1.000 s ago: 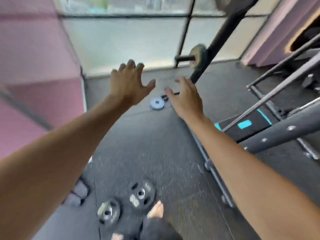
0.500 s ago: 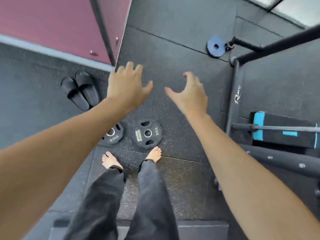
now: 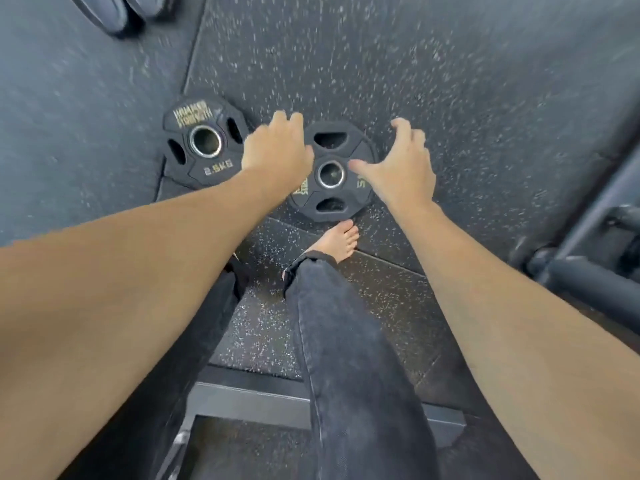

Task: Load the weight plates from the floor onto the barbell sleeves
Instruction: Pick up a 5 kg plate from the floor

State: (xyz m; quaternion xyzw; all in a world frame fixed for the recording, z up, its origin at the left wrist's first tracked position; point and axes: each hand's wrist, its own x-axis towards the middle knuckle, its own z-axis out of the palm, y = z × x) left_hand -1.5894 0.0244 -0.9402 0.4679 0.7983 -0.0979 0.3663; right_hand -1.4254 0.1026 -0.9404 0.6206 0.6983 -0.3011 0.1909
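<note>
Two black weight plates lie flat on the speckled rubber floor. The larger plate (image 3: 332, 199), with grip slots and a steel centre ring, lies just past my bare toes. My left hand (image 3: 277, 148) hovers over its left edge with fingers loosely bent. My right hand (image 3: 398, 164) is spread over its right edge, thumb pointing toward the centre hole. Neither hand plainly grips the plate. A smaller plate marked 2.5KG (image 3: 204, 142) lies to the left, untouched. The barbell is out of sight.
A dark metal rack base (image 3: 588, 268) runs along the right side. A grey step or frame bar (image 3: 252, 400) lies under my legs. A pair of slippers (image 3: 117, 8) sits at the top left.
The view dropped from the rack down to the floor. Both hands came down from chest height to either side of the larger plate, which now looks much closer.
</note>
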